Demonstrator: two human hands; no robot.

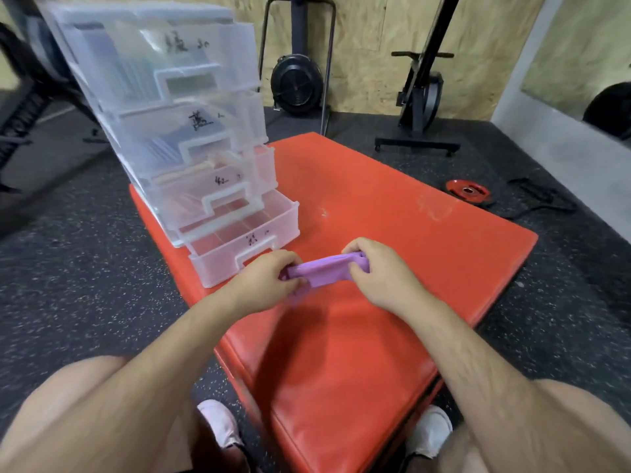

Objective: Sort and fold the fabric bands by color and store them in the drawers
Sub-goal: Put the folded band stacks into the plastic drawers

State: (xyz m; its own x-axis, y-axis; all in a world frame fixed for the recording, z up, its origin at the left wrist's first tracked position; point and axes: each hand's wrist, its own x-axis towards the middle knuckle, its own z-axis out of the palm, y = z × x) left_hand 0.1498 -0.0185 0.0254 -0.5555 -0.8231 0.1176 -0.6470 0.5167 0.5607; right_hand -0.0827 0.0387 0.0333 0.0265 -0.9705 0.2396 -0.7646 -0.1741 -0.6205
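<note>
Above red mat (pixel 392 206), just in front of drawer unit: purple band (pixel 324 269) bunched between both hands. Left hand (pixel 264 278) grips its left end, fingers curled round fabric; right hand (pixel 379 271) grips right end likewise. Clear plastic drawer unit (pixel 164 107) stands on mat's far left corner (bottom drawer (pixel 246 244) pulled out, others stepped outward).

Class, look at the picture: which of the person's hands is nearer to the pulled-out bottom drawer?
Left. The left hand is just in front of the bottom drawer, almost at its handle; the right hand is farther right, across the purple band.
</note>
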